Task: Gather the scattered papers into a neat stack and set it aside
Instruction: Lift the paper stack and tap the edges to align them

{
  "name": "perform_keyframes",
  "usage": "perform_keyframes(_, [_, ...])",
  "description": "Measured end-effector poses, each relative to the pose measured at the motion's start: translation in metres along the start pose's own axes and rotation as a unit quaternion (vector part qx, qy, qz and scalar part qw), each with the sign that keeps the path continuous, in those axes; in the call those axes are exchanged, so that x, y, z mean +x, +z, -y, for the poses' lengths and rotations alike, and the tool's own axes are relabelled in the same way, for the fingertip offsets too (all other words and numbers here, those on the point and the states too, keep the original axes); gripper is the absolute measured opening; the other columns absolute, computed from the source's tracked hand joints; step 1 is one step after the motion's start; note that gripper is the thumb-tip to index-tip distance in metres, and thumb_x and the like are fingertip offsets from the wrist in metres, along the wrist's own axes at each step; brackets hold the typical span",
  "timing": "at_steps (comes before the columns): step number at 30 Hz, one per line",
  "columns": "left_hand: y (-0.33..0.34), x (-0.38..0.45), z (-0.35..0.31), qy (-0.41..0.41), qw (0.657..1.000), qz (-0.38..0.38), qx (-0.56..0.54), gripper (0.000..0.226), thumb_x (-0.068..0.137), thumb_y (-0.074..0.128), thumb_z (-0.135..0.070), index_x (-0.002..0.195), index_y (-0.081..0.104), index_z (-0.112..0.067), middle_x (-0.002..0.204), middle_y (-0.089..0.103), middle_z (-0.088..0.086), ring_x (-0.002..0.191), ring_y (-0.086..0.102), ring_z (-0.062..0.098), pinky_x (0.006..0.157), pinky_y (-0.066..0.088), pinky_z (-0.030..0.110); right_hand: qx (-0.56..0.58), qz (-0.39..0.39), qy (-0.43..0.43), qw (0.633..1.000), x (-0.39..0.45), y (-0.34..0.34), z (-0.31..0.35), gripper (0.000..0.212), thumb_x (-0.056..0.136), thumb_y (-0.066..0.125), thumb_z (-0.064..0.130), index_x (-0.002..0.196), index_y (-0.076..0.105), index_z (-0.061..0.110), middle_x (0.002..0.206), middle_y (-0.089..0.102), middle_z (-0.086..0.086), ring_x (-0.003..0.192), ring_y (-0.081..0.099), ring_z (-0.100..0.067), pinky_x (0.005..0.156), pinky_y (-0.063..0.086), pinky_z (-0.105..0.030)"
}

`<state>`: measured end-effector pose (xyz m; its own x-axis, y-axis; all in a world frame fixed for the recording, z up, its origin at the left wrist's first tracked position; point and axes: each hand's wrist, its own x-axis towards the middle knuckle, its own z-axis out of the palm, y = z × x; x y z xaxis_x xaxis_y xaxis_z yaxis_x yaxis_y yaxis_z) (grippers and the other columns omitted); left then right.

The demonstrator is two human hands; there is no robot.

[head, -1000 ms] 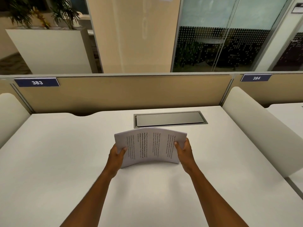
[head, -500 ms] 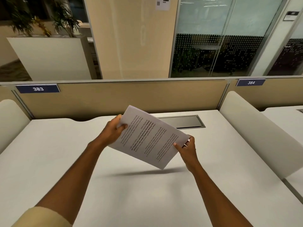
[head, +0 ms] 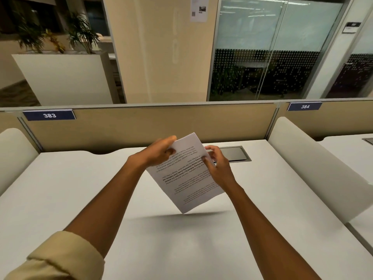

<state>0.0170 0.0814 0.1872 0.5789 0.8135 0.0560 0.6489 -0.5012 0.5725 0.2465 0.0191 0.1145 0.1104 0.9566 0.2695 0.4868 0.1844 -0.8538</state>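
A stack of white printed papers (head: 186, 178) hangs in the air above the white desk (head: 80, 199), turned almost on end, its lower corner pointing down at the desk and casting a shadow there. My left hand (head: 159, 151) grips the stack's upper left edge, thumb on the printed face. My right hand (head: 217, 162) pinches the upper right edge, fingers curled around it. The text on the top sheet reads upside down to me. No loose sheets lie on the desk in view.
A grey cable hatch (head: 234, 154) is set in the desk behind my right hand. A beige partition (head: 161, 126) with labels 383 and 384 closes the far edge. White side dividers (head: 314, 162) stand left and right.
The stack went from bowed upright on the desk to lifted and rotated clockwise, now nearly on end. My right hand has shifted from the lower edge up to the top right edge.
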Motion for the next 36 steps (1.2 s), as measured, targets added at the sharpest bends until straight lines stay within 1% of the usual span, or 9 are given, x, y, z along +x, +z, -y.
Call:
perform_keyframes(3, [-0.001, 0.002, -0.005, 0.005, 1.0, -0.004, 0.01, 0.018, 0.096, 0.048, -0.014, 0.083, 0.037, -0.021, 0.091, 0.057, 0.007, 0.081, 0.054, 0.028, 0.071, 0.05, 0.046, -0.003, 0.012, -0.001, 1.0, 0.004, 0.003, 0.008, 0.016, 0.099, 0.05, 0.028, 0.108, 0.053, 0.015, 0.097, 0.068, -0.003, 0.083, 0.068, -0.019, 0.068, 0.061, -0.034])
perform_keyframes(7, [-0.003, 0.002, -0.004, 0.007, 0.999, -0.017, 0.041, 0.017, 0.09, 0.05, -0.025, 0.081, 0.035, -0.023, 0.082, 0.057, 0.007, 0.082, 0.054, 0.038, 0.071, 0.048, 0.054, 0.014, 0.028, 0.019, 0.999, 0.003, 0.005, 0.009, 0.018, 0.098, 0.051, 0.028, 0.108, 0.052, 0.014, 0.1, 0.067, -0.002, 0.085, 0.068, -0.017, 0.067, 0.059, -0.027])
perform_keyframes(13, [-0.004, -0.002, -0.004, -0.025, 0.995, -0.09, 0.028, 0.026, 0.084, 0.071, -0.034, 0.073, 0.05, -0.022, 0.075, 0.062, -0.001, 0.07, 0.058, 0.025, 0.059, 0.048, 0.04, 0.056, 0.008, 0.04, 0.998, -0.003, 0.008, 0.001, 0.02, 0.099, 0.048, 0.026, 0.113, 0.05, 0.011, 0.106, 0.066, -0.004, 0.091, 0.068, -0.019, 0.071, 0.061, -0.03])
perform_keyframes(17, [-0.004, -0.013, 0.013, -0.085, 0.984, -0.101, -0.118, 0.037, 0.074, 0.083, -0.031, 0.083, 0.059, -0.004, 0.081, 0.071, 0.01, 0.072, 0.068, 0.026, 0.061, 0.055, 0.036, 0.1, -0.013, 0.066, 0.993, -0.007, -0.001, -0.005, 0.022, 0.1, 0.047, 0.025, 0.118, 0.05, 0.012, 0.111, 0.065, -0.004, 0.094, 0.067, -0.019, 0.07, 0.059, -0.026])
perform_keyframes(20, [0.006, -0.028, 0.027, -0.1, 0.951, -0.093, -0.278, 0.041, 0.073, 0.085, -0.022, 0.101, 0.066, 0.0, 0.09, 0.075, 0.009, 0.084, 0.068, 0.025, 0.068, 0.054, 0.028, 0.138, -0.028, 0.082, 0.987, -0.009, -0.006, -0.01, 0.022, 0.101, 0.047, 0.024, 0.119, 0.049, 0.012, 0.112, 0.066, -0.005, 0.096, 0.068, -0.021, 0.069, 0.058, -0.026])
perform_keyframes(23, [0.036, -0.036, 0.041, -0.115, 0.915, -0.089, -0.377, 0.04, 0.076, 0.078, -0.024, 0.112, 0.068, -0.011, 0.105, 0.077, 0.004, 0.098, 0.068, 0.023, 0.089, 0.05, 0.045, 0.184, -0.045, 0.095, 0.977, -0.011, -0.005, -0.015, 0.021, 0.1, 0.047, 0.024, 0.118, 0.05, 0.014, 0.112, 0.067, -0.005, 0.098, 0.068, -0.022, 0.075, 0.06, -0.033])
perform_keyframes(26, [0.081, -0.039, 0.038, -0.126, 0.872, -0.126, -0.456, 0.017, 0.096, 0.058, -0.01, 0.112, 0.064, -0.01, 0.106, 0.074, 0.005, 0.102, 0.066, 0.026, 0.088, 0.056, 0.042, 0.21, -0.054, 0.106, 0.97, -0.014, 0.0, -0.018, 0.018, 0.101, 0.047, 0.024, 0.117, 0.049, 0.016, 0.112, 0.066, -0.004, 0.097, 0.068, -0.021, 0.077, 0.06, -0.036])
perform_keyframes(28, [0.104, -0.041, 0.033, -0.124, 0.87, -0.167, -0.448, 0.022, 0.101, 0.048, -0.012, 0.121, 0.058, -0.01, 0.115, 0.07, 0.008, 0.105, 0.067, 0.028, 0.084, 0.059, 0.036, 0.203, -0.06, 0.111, 0.971, -0.017, 0.005, -0.023, 0.017, 0.101, 0.046, 0.024, 0.116, 0.048, 0.016, 0.111, 0.065, -0.003, 0.097, 0.067, -0.021, 0.077, 0.059, -0.036])
perform_keyframes(36, [0.135, -0.037, 0.028, -0.15, 0.881, -0.231, -0.385, 0.025, 0.104, 0.04, -0.019, 0.126, 0.052, -0.016, 0.119, 0.065, 0.007, 0.106, 0.065, 0.026, 0.088, 0.058, 0.045, 0.187, -0.08, 0.122, 0.972, -0.028, 0.015, -0.039, 0.025, 0.102, 0.042, 0.024, 0.127, 0.042, 0.022, 0.116, 0.061, 0.003, 0.101, 0.063, -0.014, 0.08, 0.057, -0.033])
